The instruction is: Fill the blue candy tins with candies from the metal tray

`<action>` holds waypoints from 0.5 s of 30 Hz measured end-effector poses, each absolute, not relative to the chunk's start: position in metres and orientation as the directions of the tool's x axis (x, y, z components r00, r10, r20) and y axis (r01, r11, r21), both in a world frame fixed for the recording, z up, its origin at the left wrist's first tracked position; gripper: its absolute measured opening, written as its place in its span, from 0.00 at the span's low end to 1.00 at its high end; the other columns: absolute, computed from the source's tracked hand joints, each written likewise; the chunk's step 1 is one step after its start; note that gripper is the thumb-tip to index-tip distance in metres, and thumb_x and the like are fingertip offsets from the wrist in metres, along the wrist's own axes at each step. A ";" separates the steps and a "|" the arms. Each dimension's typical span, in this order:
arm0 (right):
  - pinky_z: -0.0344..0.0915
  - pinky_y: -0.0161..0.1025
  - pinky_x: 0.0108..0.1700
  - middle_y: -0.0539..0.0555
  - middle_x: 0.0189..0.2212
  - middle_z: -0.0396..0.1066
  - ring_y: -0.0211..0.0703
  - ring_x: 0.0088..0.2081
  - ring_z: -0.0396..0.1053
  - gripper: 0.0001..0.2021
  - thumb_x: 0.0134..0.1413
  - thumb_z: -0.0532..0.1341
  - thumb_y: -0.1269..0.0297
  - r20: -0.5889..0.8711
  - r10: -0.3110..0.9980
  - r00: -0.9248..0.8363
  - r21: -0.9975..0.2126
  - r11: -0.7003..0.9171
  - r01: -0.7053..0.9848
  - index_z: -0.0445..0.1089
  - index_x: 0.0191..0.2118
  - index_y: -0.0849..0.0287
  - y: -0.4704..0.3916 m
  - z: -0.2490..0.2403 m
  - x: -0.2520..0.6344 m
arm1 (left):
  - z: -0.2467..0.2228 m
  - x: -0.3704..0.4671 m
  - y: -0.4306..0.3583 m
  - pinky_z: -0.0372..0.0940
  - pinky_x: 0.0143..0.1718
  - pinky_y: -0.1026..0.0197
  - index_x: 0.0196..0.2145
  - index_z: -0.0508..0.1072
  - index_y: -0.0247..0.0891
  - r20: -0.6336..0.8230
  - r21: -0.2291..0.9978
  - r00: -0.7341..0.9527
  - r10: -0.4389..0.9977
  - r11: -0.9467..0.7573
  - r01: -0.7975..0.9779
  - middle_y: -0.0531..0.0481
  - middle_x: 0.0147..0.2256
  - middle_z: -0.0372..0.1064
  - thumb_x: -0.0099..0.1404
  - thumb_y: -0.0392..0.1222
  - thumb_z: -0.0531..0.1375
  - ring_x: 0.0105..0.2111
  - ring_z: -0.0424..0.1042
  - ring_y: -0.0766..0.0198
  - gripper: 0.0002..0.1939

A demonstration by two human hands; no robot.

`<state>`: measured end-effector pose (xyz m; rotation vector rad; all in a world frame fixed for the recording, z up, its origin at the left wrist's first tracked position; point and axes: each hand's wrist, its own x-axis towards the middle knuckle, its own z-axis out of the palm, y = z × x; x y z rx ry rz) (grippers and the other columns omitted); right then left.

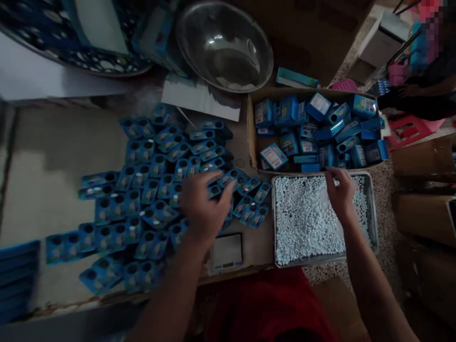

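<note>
My left hand (206, 202), blurred, hovers over rows of small blue boxes (149, 190) with round dark holes; its thumb and fingers are spread, with nothing visible between them. Some of these boxes have white bits on top. On the right, my right hand (341, 192) is over the far right part of a metal tray (374, 223) full of small pale pellets (306, 223). Its fingers are curled in a pinch near the tray's far rim, and what they hold, if anything, is too small to make out.
Beyond the tray stands an open cardboard box (251, 137) with many blue boxes inside. A steel bowl (228, 47) sits at the back. A small scale (228, 251) lies at the table's near edge. At the far right is another person's arm (427, 88) near a red stool (413, 126).
</note>
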<state>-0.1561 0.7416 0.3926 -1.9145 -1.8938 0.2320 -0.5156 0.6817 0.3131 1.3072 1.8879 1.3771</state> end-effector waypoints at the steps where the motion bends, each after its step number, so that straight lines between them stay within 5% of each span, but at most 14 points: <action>1: 0.71 0.50 0.58 0.63 0.50 0.83 0.56 0.53 0.78 0.17 0.77 0.57 0.52 0.105 0.994 0.036 -0.322 -0.001 0.947 0.80 0.52 0.55 0.768 0.394 -0.166 | 0.317 -0.498 0.734 0.60 0.73 0.30 0.47 0.78 0.43 0.176 0.888 -0.238 0.955 -0.050 0.458 0.44 0.51 0.75 0.57 0.48 0.79 0.60 0.73 0.38 0.24; 4: 0.68 0.56 0.61 0.75 0.55 0.81 0.67 0.59 0.76 0.27 0.78 0.53 0.45 -0.202 0.970 0.137 -0.026 -0.145 0.989 0.74 0.61 0.64 0.830 0.383 -0.200 | 0.303 -0.427 0.856 0.60 0.69 0.24 0.42 0.78 0.37 -0.102 0.830 0.125 0.987 0.016 0.557 0.34 0.54 0.71 0.35 0.41 0.87 0.63 0.69 0.25 0.37; 8: 0.68 0.58 0.63 0.83 0.59 0.76 0.70 0.64 0.76 0.35 0.76 0.57 0.44 -0.404 0.875 0.266 0.064 -0.263 0.963 0.61 0.71 0.74 0.861 0.360 -0.231 | 0.269 -0.384 0.906 0.61 0.65 0.21 0.33 0.74 0.35 -0.406 0.718 0.058 0.912 0.279 0.638 0.25 0.57 0.69 0.25 0.41 0.88 0.65 0.65 0.18 0.39; 11: 0.69 0.55 0.63 0.81 0.63 0.74 0.64 0.64 0.76 0.29 0.77 0.57 0.58 -0.388 0.849 0.359 -0.001 -0.389 0.921 0.57 0.73 0.71 0.866 0.356 -0.232 | 0.267 -0.417 0.901 0.72 0.59 0.39 0.38 0.78 0.36 -0.375 0.808 0.137 0.917 0.250 0.534 0.36 0.51 0.73 0.26 0.45 0.87 0.54 0.75 0.35 0.40; 15: 0.67 0.59 0.68 0.80 0.68 0.71 0.66 0.71 0.70 0.34 0.72 0.63 0.62 -0.444 0.796 0.412 -0.074 -0.491 0.868 0.54 0.75 0.70 0.875 0.357 -0.227 | 0.294 -0.463 0.875 0.76 0.45 0.54 0.56 0.79 0.42 -0.149 0.989 0.247 0.957 0.146 0.028 0.48 0.42 0.75 0.43 0.50 0.82 0.42 0.77 0.52 0.41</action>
